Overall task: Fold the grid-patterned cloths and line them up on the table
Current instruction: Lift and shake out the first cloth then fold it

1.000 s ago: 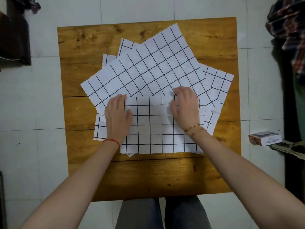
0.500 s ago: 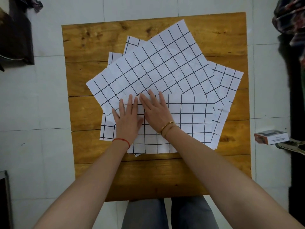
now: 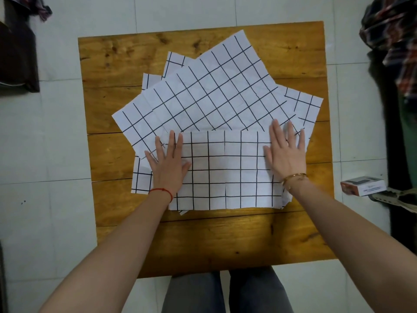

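Several white cloths with black grid lines lie fanned in a loose pile on the wooden table [image 3: 225,240]. The nearest one, a folded cloth [image 3: 225,170], lies as a flat rectangle on top, its long edge running left to right. My left hand [image 3: 168,163] presses flat on its left end, fingers spread. My right hand [image 3: 285,152] presses flat on its right end, fingers spread too. Behind them a large unfolded cloth [image 3: 203,93] lies turned at an angle, with corners of other cloths [image 3: 303,105] sticking out beneath it.
A small box [image 3: 362,185] lies on the tiled floor to the right of the table, next to a strap. Dark clothing [image 3: 392,41] hangs at the far right. A dark object [image 3: 15,59] sits at the upper left. My legs show under the table's near edge.
Both hands were together at the middle of the folded cloth half a second ago. They have slid apart, left hand to the left end, right hand to the right end.
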Demonstrator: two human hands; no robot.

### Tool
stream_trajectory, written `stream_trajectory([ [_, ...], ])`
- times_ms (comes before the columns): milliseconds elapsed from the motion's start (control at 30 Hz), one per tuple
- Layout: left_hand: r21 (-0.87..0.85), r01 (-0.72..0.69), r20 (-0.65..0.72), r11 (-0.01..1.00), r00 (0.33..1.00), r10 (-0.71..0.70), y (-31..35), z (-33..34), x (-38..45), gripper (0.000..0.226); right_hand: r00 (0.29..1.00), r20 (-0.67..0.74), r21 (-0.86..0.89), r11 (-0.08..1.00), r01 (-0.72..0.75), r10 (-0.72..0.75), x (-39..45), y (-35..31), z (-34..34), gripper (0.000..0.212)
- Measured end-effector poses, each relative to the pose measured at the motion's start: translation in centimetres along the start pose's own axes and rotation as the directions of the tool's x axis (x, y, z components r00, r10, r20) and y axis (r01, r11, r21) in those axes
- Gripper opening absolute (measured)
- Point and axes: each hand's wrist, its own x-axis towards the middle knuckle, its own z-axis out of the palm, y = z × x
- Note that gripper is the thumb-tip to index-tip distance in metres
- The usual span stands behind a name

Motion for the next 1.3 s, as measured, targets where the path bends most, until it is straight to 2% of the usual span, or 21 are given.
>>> stream_trajectory([
  [200,0.004,0.009,0.002,1.0,1.0,-0.009,0.3,-0.4,0.0,0.079,1.0,0.008,0.002,1.0,-0.015,0.015,-0.3,1.1,0.4,0.065],
  [267,-0.087,0.024,-0.049,0.996,0.998,-0.029,0.5,-0.8,-0.2,0.078,0.999,-0.022,0.048,0.998,-0.035,0.036,-0.4,0.7,0.3,0.065],
  [333,-0.226,0.051,-0.163,0.973,0.983,-0.089,0.6,-1.1,-0.8,0.071,0.997,-0.067,0.099,0.995,-0.028,0.035,-0.8,0.1,-0.1,0.062],
  [433,-0.389,0.159,-0.267,0.907,0.923,-0.277,0.9,-1.2,-2.1,0.054,0.984,-0.161,0.154,0.983,0.099,-0.074,-1.6,-1.3,-0.7,0.054],
  [533,-0.546,0.343,-0.165,0.764,0.851,-0.499,0.8,-0.6,-3.2,0.043,0.951,-0.221,0.136,0.958,0.251,-0.217,-2.4,-3.2,-0.8,0.046],
  [633,-0.626,0.432,-0.04,0.649,0.813,-0.581,0.1,0.2,-3.7,0.039,0.941,-0.186,0.126,0.942,0.31,-0.284,-2.8,-5.3,-0.6,0.052],
  [800,-0.662,0.459,0.075,0.593,0.827,-0.557,-0.1,0.1,-2.9,0.035,0.964,-0.034,0.103,0.958,0.266,-0.264,-3.1,-7.9,0.0,0.074],
  [900,-0.69,0.482,0.149,0.54,0.825,-0.546,-0.2,-0.1,-2.5,0.038,0.969,-0.027,0.093,0.965,0.246,-0.244,-3.1,-8.3,0.1,0.077],
  [1033,-0.782,0.477,0.211,0.402,0.809,-0.549,0.4,-1.7,-3.0,0.034,0.963,-0.032,0.092,0.958,0.271,-0.269,-2.9,-8.1,-0.1,0.082],
  [1133,-0.869,0.377,0.198,0.32,0.858,-0.475,0.2,-3.1,-3.9,0.039,0.953,-0.024,0.108,0.947,0.302,-0.301,-2.9,-8.2,-0.3,0.088],
  [1300,-0.905,0.206,0.115,0.371,0.961,-0.253,0.7,-6.3,-6.4,0.059,0.934,-0.023,0.108,0.928,0.357,-0.356,-3.3,-9.4,-0.4,0.094],
])
